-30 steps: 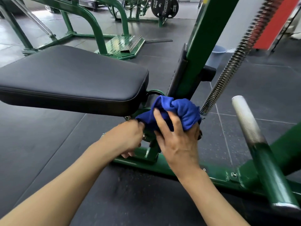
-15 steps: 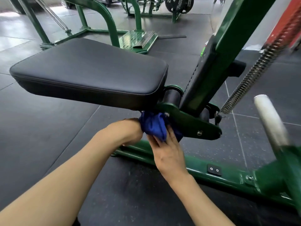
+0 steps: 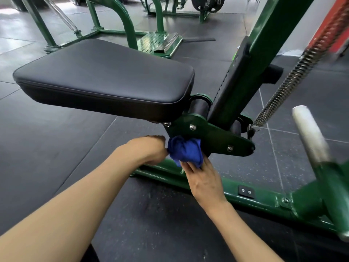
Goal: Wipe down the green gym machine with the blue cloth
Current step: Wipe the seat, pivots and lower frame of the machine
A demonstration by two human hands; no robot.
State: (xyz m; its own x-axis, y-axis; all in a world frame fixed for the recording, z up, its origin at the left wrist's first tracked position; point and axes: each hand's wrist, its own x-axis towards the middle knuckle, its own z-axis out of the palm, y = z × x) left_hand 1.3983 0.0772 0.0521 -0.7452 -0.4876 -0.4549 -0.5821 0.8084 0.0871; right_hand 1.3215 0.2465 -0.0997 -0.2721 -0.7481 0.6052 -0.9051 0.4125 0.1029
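Wiping at this stage is confined to the seat support of the green gym machine [image 3: 264, 197]. The blue cloth [image 3: 184, 151] sits bunched directly beneath the lower edge of the pivot plate [image 3: 209, 135], under the rear corner of the black seat pad [image 3: 105, 78] and above the base rail. It appears to be wrapped around the short upright that joins plate and rail, although the upright itself is hidden by the fabric. The left hand [image 3: 149, 148] is curled at the cloth's left end. Its fingers are turned under and out of view, but the fabric narrows into this fist, so the hand is judged to be gripping that end. The right hand [image 3: 203, 178] approaches from below. Its fingers [image 3: 196, 165] lie over the lower right of the bundle with the tips buried in the folds, holding the cloth against the metal. One hand on each side lets the fabric be drawn tight around a narrow member that a flat palm could not cover. The coil spring [image 3: 289, 80] and the bare metal peg [image 3: 309, 135] stand well apart to the right, untouched. Most of the frame shows no cloth contact, so the task is judged to be far from finished. Take care near the bolt heads on the plate edge, where the fabric may snag.
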